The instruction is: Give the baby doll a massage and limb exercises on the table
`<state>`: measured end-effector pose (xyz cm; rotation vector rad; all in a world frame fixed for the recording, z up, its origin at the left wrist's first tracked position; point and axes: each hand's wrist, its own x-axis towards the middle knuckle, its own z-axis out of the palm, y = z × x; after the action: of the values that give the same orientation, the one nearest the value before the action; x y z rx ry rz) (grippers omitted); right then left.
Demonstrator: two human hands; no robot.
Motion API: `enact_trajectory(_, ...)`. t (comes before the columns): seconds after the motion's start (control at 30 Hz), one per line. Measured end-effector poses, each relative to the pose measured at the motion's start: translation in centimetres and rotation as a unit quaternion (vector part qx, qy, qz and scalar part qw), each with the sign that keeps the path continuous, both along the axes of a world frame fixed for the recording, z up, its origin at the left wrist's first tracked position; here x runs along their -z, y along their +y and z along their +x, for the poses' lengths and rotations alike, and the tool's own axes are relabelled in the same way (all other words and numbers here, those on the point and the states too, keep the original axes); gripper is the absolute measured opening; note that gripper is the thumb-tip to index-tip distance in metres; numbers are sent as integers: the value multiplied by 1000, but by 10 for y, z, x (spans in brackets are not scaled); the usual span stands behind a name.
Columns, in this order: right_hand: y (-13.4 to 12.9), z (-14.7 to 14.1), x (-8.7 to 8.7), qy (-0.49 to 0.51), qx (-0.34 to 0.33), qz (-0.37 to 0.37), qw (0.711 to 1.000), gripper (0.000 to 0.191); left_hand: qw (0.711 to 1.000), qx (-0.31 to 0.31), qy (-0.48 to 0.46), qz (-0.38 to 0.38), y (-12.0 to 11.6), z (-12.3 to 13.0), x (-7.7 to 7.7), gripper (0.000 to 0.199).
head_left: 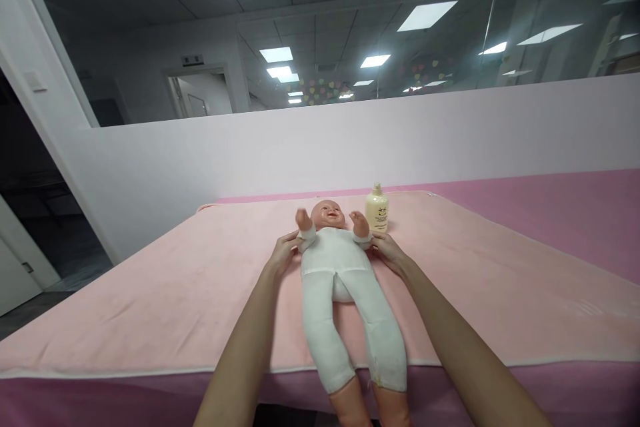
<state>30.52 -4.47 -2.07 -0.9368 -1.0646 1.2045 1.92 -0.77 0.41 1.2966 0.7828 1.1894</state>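
A baby doll (327, 253) in a white cloth suit lies on its back on a pink blanket (200, 280), its head away from me and its feet past the near edge. My left hand (285, 252) grips the doll's sleeved arm on the left. On the other side, my right hand (391, 253) holds the opposite arm near the cuff. Both of the doll's hands point up beside its head. The doll's arms and body partly hide my fingertips. Just beyond my right hand stands a pale yellow pump bottle (377, 210), upright.
Under the blanket is a pink padded surface (590, 213), showing at the right and along the front edge. A white low wall (350, 143) runs behind, with a glass window (325, 33) above it. At the left is a dark doorway (45, 213).
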Motion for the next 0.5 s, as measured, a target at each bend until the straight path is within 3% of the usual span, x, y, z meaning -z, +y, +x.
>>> enact_trajectory(0.1, 4, -4, 2, -24, 36, 1, 999, 28, 1000, -21, 10, -9, 1, 3, 0, 40)
enact_trajectory(0.27, 7, -12, 5, -114, 88, 9, 990, 31, 992, -108, 55, -26, 13, 9, 10, 43)
enact_trajectory(0.4, 13, -17, 8, -246, 169, 10, 954, 33, 961, -217, 171, 9, 22, 14, 18, 42)
enact_trajectory(0.5, 15, -17, 9, -280, 197, 19, 939, 33, 948, -248, 198, 28, 21, 15, 18, 44)
